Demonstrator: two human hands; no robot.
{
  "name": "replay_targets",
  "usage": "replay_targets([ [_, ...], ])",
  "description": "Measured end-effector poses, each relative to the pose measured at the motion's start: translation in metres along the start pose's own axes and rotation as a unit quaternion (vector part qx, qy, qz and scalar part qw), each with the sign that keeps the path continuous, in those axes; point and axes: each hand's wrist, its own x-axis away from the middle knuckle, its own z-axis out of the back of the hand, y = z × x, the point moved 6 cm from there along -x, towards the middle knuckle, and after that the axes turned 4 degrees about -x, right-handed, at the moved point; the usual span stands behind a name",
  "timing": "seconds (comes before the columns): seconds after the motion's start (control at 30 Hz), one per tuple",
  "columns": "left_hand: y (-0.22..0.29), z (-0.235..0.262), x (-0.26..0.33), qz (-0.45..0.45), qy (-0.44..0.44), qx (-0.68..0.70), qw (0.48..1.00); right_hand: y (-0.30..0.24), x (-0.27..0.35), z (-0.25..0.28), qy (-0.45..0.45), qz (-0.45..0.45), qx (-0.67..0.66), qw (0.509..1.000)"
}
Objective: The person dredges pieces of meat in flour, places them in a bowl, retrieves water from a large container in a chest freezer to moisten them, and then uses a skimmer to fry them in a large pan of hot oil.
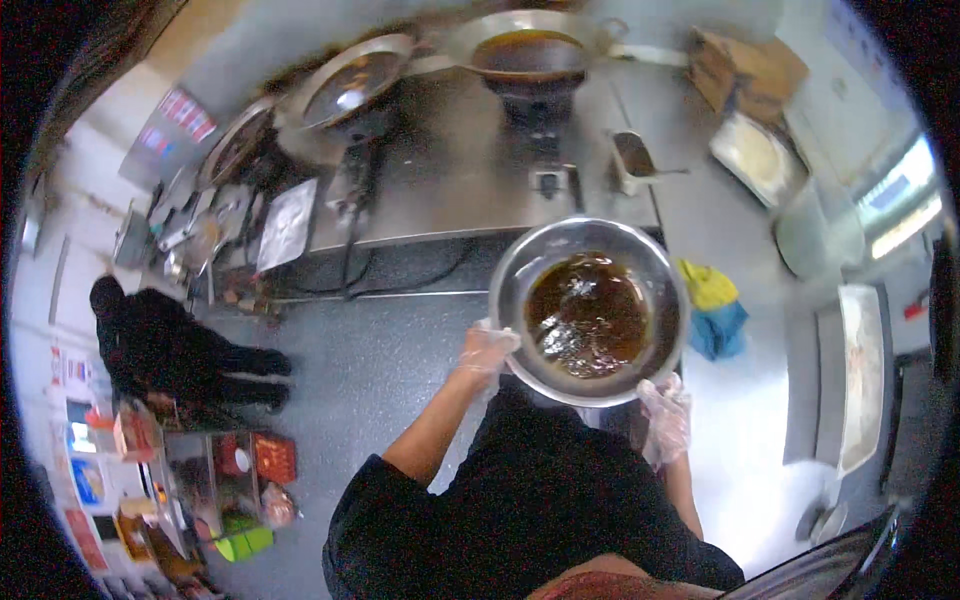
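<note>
One metal bowl [588,312], two gloved hands [487,350] [664,415], three woks [531,50] [356,82] [238,142], one other person [165,345], two cloths [712,308].

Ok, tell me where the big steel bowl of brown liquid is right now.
The steel bowl sits centre-right in the head view, held in front of the person's body by the gloved left hand and right hand, just short of the steel cooking counter.

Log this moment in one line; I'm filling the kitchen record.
left hand: grips bowl rim | right hand: grips rim | steel bowl: dark liquid, held
</note>
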Motion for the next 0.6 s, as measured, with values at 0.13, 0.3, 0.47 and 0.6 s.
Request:
replay_targets([
  [0.13, -0.035, 0.099, -0.035, -0.037, 0.129, 0.068, 0.989, -0.005, -0.057, -0.106, -0.146, 0.06, 0.056, 0.986],
  [0.3, -0.031, 0.176, -0.092, -0.029, 0.159, 0.12, 0.98, 0.001, -0.141, -0.216, -0.191, 0.091, 0.048, 0.976],
  [0.47, -0.015, 0.216, -0.178, -0.103, 0.18, -0.35, 0.914, -0.004, -0.217, -0.283, -0.159, 0.101, 0.182, 0.965],
  [0.6, -0.025, 0.22, -0.231, -0.072, 0.132, -0.256, 0.955, -0.034, -0.237, -0.31, -0.153, 0.064, 0.087, 0.982],
])
